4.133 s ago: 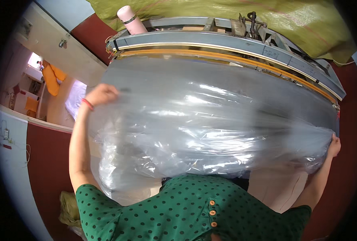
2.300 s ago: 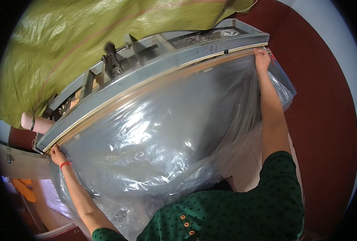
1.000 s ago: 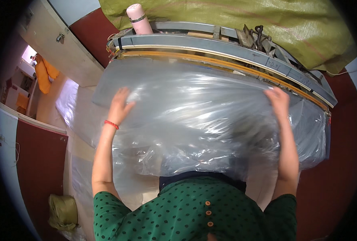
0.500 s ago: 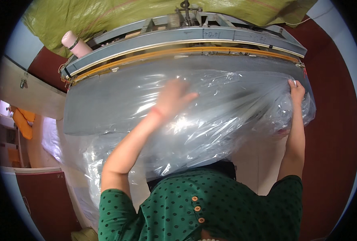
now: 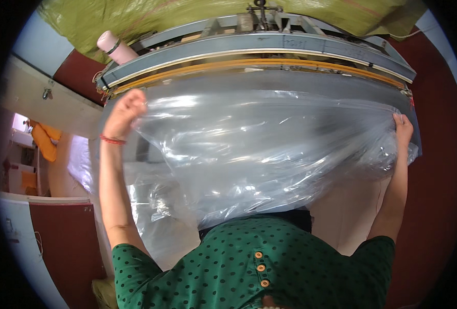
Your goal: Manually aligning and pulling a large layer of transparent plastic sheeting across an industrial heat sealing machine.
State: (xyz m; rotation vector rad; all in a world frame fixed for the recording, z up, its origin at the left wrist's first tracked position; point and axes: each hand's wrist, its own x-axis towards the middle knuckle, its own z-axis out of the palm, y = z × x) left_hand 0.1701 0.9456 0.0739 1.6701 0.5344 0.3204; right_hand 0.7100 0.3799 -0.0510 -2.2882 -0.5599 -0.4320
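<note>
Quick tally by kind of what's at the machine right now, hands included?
Hands: 2, left hand and right hand, each gripping an edge of the sheet
Clear plastic sheet: 1
Grey sealing machine: 1
Pink bottle: 1
Green tarp: 1
Total: 6

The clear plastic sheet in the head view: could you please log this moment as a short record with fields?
Held thing: large clear crinkled plastic sheet, spread wide in front of the person
Left hand: left hand closed on the sheet's upper left edge, red band at the wrist
Right hand: right hand gripping the sheet's right edge
Behind the sheet: long grey metal machine bar with a yellow strip
On top: olive-green woven cover; pale pink cylindrical bottle at the bar's left end
Clothing: green dotted top
</note>
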